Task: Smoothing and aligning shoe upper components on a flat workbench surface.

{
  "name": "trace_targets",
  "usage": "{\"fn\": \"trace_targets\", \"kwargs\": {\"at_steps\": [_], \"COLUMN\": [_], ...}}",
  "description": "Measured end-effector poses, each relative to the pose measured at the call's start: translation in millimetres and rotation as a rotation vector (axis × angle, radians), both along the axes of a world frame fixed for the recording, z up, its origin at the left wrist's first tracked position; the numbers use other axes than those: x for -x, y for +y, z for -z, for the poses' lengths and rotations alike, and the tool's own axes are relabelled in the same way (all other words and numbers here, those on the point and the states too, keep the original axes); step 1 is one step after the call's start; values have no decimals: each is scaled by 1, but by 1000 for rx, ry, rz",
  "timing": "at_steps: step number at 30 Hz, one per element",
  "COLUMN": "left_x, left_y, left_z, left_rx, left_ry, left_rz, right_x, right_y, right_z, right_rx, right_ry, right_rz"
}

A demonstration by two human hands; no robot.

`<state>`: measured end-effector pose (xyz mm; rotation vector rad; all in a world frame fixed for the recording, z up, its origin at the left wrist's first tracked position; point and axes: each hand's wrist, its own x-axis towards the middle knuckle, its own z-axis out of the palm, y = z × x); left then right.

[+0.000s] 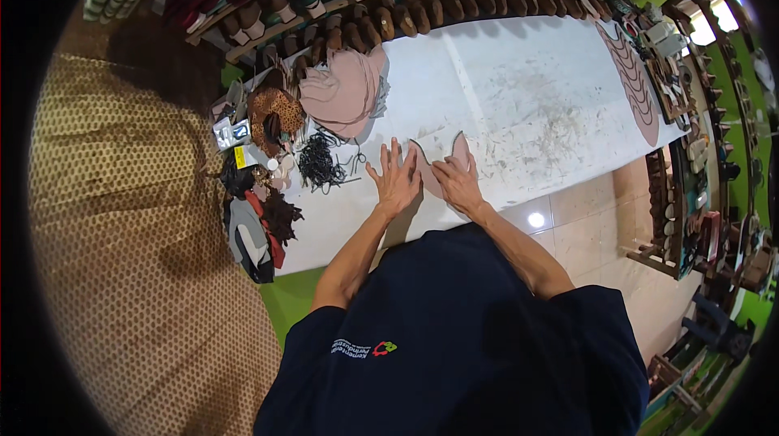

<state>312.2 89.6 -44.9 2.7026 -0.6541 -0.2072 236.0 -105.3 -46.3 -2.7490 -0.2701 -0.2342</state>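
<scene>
A pink cut piece of shoe-upper material (pixel 428 178) with dark-edged, pointed tips lies on the white tabletop (pixel 422 62) in front of me. Spread fingers of my left hand (pixel 397 183) rest flat along its left side, gripping nothing. My right hand (pixel 460 184) is bent over the piece, its fingertips pressed together at the dark curved edge. Part of the material is hidden under both hands. Left of my left hand sits a tangle of thin black strips (pixel 322 161). Beyond it lies a stack of pink cut pieces (pixel 345 95).
Leopard-print material (pixel 276 115) and dark scraps (pixel 280 217) crowd the table's left end. Rows of brown shoes (pixel 454 4) line the far edge. A pink sheet with wavy dark lines (pixel 631 87) lies at the right end. Shelves (pixel 682 200) stand beyond the tiled floor.
</scene>
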Motion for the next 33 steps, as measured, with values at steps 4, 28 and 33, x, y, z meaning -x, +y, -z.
{"fn": "trace_targets", "kwargs": {"at_steps": [4, 28, 33], "left_x": [-17, 10, -5], "left_y": [8, -13, -21], "left_z": [5, 3, -1], "left_rx": [-29, 147, 177], "left_ry": [-51, 192, 370], "left_rz": [52, -326, -544], "right_x": [0, -5, -15], "right_y": [13, -9, -20], "right_z": [-2, -3, -7], "right_rx": [41, -121, -228], "right_ry": [32, 25, 177], "right_rz": [23, 758, 864]}}
